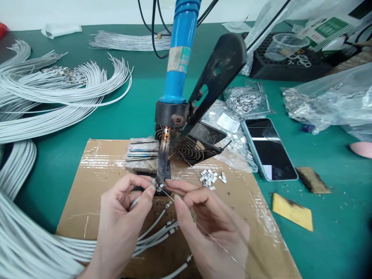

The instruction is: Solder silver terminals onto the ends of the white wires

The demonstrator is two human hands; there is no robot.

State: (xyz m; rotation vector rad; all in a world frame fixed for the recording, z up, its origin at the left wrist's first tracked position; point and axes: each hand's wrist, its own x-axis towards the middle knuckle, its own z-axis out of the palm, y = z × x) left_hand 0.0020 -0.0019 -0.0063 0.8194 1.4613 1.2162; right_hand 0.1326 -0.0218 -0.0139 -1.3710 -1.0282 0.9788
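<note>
My left hand (123, 217) pinches the end of a white wire (135, 202) just below the tip of a blue-handled soldering iron (163, 159), which is mounted pointing down. From the other side my right hand (216, 226) closes thumb and fingers on a thin strand of solder wire (216, 241), whose end reaches the iron's tip. A tiny metal piece (162, 185) shows between the fingertips at the tip, partly hidden. Under my hands, several white wires with metal terminals (171, 225) lie on a cardboard sheet (87, 186).
Small metal tabs (208, 177) lie right of the iron. A black bracket (217, 69) holds the iron, with a fan (193, 149) behind. White wire bundles (58, 112) fill the left. A phone (270, 149), yellow sponge (292, 211) and bags of metal parts (247, 100) are right.
</note>
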